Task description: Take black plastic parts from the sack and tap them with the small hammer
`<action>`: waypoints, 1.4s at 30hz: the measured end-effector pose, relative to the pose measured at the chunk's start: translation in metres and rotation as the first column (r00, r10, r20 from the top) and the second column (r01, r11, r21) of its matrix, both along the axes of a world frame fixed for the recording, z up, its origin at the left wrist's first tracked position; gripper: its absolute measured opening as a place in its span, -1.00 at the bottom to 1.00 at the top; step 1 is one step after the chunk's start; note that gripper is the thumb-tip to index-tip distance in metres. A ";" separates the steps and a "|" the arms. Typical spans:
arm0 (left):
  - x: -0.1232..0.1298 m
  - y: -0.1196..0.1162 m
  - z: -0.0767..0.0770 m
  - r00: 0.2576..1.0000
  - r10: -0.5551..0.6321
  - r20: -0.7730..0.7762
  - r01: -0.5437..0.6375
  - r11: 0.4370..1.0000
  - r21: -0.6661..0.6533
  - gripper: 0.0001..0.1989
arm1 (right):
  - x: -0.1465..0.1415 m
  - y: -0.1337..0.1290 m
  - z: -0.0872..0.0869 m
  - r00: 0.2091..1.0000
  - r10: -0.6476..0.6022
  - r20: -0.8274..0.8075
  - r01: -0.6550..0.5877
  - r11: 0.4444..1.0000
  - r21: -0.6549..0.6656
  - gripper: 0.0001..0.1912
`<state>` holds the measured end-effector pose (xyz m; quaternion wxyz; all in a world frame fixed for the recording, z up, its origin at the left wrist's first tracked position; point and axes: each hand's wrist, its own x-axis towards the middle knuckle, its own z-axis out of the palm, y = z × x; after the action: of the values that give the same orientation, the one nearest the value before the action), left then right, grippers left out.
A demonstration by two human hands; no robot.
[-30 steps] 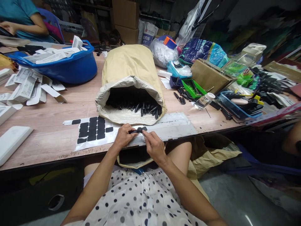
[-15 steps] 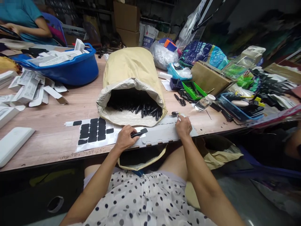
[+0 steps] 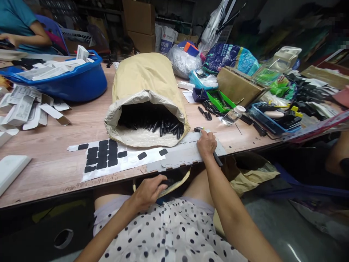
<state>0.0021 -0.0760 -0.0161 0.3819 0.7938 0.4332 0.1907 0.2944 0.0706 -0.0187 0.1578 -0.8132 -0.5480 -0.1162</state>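
My left hand [image 3: 151, 190] is below the table's front edge, at the mouth of a lower yellow bag [image 3: 178, 187]. Its fingers are curled; a dark shape lies at the fingertips, hard to tell from the bag's dark inside. My right hand [image 3: 207, 146] rests on a grey cardboard strip [image 3: 181, 154], closed around a slim tool whose dark handle [image 3: 217, 159] sticks out behind. Just beyond the fingers lies a small black piece with a yellowish part [image 3: 198, 129]. Left of the strip is a white sheet of black stickers [image 3: 102, 154]. Behind stands a large yellow sack [image 3: 145, 72], open towards me, with several black pen-like pieces [image 3: 163, 129] inside.
At left are a blue basin [image 3: 79, 85] of white boxes, loose boxes [image 3: 20, 109] and a white block [image 3: 12, 171]. At right are a green tray [image 3: 220, 102], a clear jar [image 3: 233, 115] and a blue bin [image 3: 275, 123]. Another person [image 3: 23, 29] sits far left.
My left hand has moved down from the sticker sheet to the lower bag, and the black pen-like piece it held is no longer plainly seen. My right hand stays by the strip; the view has shifted slightly.
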 end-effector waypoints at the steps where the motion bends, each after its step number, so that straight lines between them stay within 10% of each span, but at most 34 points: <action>1: 0.002 -0.006 -0.002 0.993 0.004 -0.115 -0.011 0.998 -0.058 -0.69 | 0.000 0.000 0.000 1.000 -0.001 0.003 0.001 1.000 0.002 -0.59; 5: 0.005 -0.007 0.001 0.815 0.023 -0.579 -0.209 0.943 -0.258 -0.67 | -0.001 -0.001 0.001 1.000 0.004 0.004 -0.004 1.000 -0.004 -0.57; 10: 0.001 0.007 0.008 0.693 -0.007 -0.721 -0.341 0.878 -0.337 -0.66 | -0.004 -0.002 0.004 1.000 -0.004 0.004 0.004 1.000 -0.002 -0.57; 21: 0.002 0.003 0.019 0.697 -0.121 -0.707 -0.203 0.912 -0.356 -0.64 | -0.005 -0.004 0.009 1.000 -0.012 0.005 0.012 0.999 -0.045 -0.57; 26: 0.004 0.006 0.050 0.887 -0.173 -0.427 0.016 0.939 -0.345 -0.71 | -0.006 -0.005 0.008 1.000 -0.003 0.005 0.003 0.999 -0.033 -0.57; 29: 0.004 0.033 0.066 0.994 0.001 -0.107 -0.031 0.958 -0.285 -0.69 | -0.005 -0.005 0.007 1.000 0.004 0.001 -0.004 1.000 -0.027 -0.57; 31: 0.000 0.065 0.070 0.955 0.296 -0.017 -0.295 0.939 -0.175 -0.68 | -0.005 -0.005 0.007 1.000 0.010 -0.004 -0.010 1.000 -0.022 -0.58; 35: -0.012 0.134 0.066 0.603 0.796 -0.046 -0.787 0.604 0.126 -0.62 | -0.007 -0.005 0.007 1.000 0.007 -0.008 -0.007 1.000 -0.030 -0.58; 37: -0.017 0.156 0.064 0.492 0.864 -0.106 -0.845 0.503 0.179 -0.54 | -0.008 -0.005 0.008 1.000 0.004 -0.009 -0.004 0.999 -0.040 -0.57; 42: -0.019 0.174 0.065 0.425 0.852 -0.305 -0.858 0.486 0.163 -0.45 | -0.010 -0.004 0.007 1.000 0.003 -0.003 -0.003 0.999 -0.032 -0.57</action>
<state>-0.0169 0.0984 0.0490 0.1565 0.4806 0.8366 0.2112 0.2843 0.0667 -0.0115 0.1456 -0.8151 -0.5506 -0.1061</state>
